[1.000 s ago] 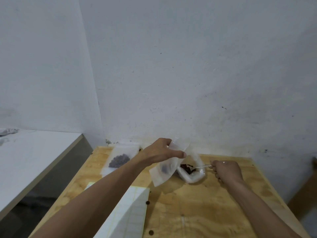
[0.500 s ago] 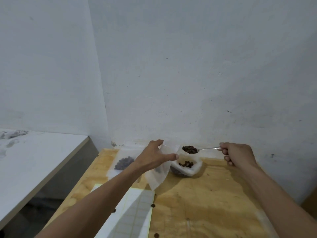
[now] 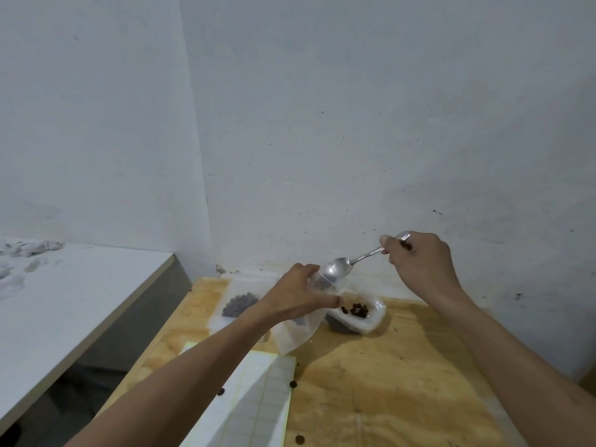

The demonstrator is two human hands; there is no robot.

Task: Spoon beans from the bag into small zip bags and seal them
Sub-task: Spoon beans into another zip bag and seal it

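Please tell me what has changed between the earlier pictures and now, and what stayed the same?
The right hand lifted the spoon out of the bean bag, carried it left and tipped it into the mouth of the small zip bag. The spoon, heaped half a second ago, now looks empty. The left hand still holds the zip bag open. The filled bag stays flat on the table.

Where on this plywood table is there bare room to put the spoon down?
The widest bare patch of the plywood table lies right of the white gridded sheet, nearer than the open white bag of brown beans; only a stray bean or two there. The far-left corner is crowded: a filled zip bag, and the left hand holding the small clear bag.
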